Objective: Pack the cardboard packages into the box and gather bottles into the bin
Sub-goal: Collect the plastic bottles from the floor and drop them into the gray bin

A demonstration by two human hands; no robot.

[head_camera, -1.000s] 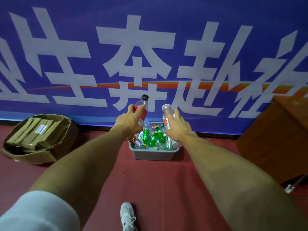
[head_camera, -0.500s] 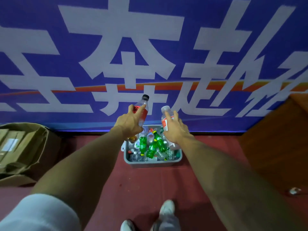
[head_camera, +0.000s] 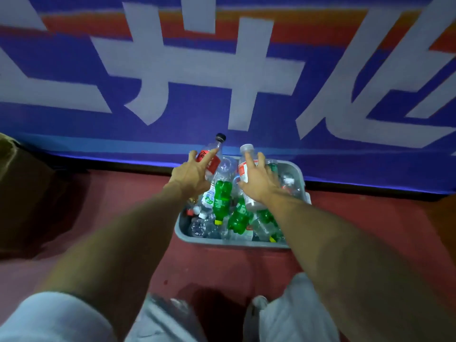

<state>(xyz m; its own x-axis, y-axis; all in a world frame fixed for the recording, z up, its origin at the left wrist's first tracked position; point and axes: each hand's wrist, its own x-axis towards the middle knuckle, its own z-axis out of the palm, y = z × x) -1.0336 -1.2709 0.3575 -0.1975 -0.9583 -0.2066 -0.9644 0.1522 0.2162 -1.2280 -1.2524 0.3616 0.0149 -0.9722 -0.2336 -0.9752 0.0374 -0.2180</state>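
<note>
Both hands over the bin, a bottle in each

Nearest, along the bottom of the frame, I see a pale sleeve (head_camera: 49,319) and both forearms reaching up the middle. Just above centre, the grey bin (head_camera: 294,174) sits on the red floor (head_camera: 123,193), heaped with green bottles (head_camera: 222,196) and clear ones. The left hand (head_camera: 191,177) is curled round a black-capped bottle (head_camera: 217,149) with a red label. The right hand (head_camera: 259,183) is wrapped round a white-capped clear bottle (head_camera: 246,154). Over the last second I have closed in. The bin now lies directly under both held bottles, and the cardboard box (head_camera: 14,169) has slid to the dark left edge, its packages out of sight. I judge letting go is all that remains for this pair. The blue banner (head_camera: 197,70) fills the top of the frame.
</note>
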